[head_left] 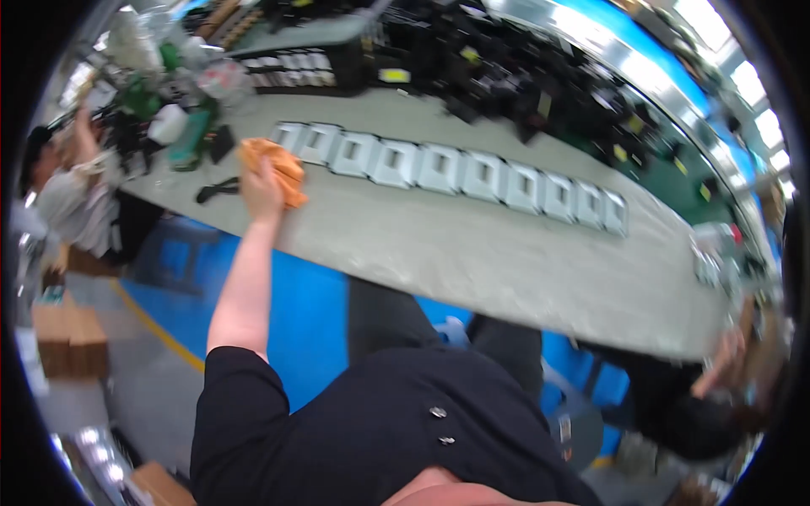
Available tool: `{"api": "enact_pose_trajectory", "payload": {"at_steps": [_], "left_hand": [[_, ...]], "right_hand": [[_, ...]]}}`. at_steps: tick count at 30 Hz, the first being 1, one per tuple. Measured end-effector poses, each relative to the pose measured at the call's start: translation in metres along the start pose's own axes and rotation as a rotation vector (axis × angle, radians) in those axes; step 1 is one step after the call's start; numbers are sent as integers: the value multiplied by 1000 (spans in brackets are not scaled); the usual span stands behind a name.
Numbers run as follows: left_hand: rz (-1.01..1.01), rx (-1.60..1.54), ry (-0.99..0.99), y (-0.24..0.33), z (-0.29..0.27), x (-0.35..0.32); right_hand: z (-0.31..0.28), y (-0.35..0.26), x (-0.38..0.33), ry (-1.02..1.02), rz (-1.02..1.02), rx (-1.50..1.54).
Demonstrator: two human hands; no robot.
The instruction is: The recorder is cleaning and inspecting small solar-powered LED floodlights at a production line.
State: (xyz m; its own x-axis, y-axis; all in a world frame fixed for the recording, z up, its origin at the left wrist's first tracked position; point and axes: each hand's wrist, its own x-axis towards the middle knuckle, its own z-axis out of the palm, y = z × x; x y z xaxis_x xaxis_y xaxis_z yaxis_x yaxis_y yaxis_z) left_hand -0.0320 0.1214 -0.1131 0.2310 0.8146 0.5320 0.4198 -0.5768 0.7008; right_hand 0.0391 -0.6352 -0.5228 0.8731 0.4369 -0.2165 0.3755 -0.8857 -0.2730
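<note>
My left hand [262, 187] is closed on an orange cloth [285, 173], which is bunched up beneath and beside the fingers. It rests at the left part of the worktable, next to the near end of a row. That row is made of several pale rectangular frames [440, 169] with dark edges and an opening in the middle, laid side by side across the table. Left of the hand lies a small dark tool [218, 190], too blurred to name. My right hand is out of view.
The grey-green table [472, 253] carries a black crate [291, 67] and a heap of black parts [506, 76] along its far side. Green and white items [190, 139] crowd its left end. Co-workers sit at the left [80, 190] and right [717, 379].
</note>
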Motion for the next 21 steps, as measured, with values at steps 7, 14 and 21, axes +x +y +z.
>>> {"api": "enact_pose_trajectory", "payload": {"at_steps": [7, 14, 21], "left_hand": [[71, -193, 3, -20, -5, 6], [15, -73, -49, -49, -16, 27], [-49, -515, -141, -36, -8, 25]], "right_hand": [[61, -84, 111, -222, -74, 303], [32, -70, 66, -364, 144, 438], [67, -139, 35, -369, 347, 632]]}}
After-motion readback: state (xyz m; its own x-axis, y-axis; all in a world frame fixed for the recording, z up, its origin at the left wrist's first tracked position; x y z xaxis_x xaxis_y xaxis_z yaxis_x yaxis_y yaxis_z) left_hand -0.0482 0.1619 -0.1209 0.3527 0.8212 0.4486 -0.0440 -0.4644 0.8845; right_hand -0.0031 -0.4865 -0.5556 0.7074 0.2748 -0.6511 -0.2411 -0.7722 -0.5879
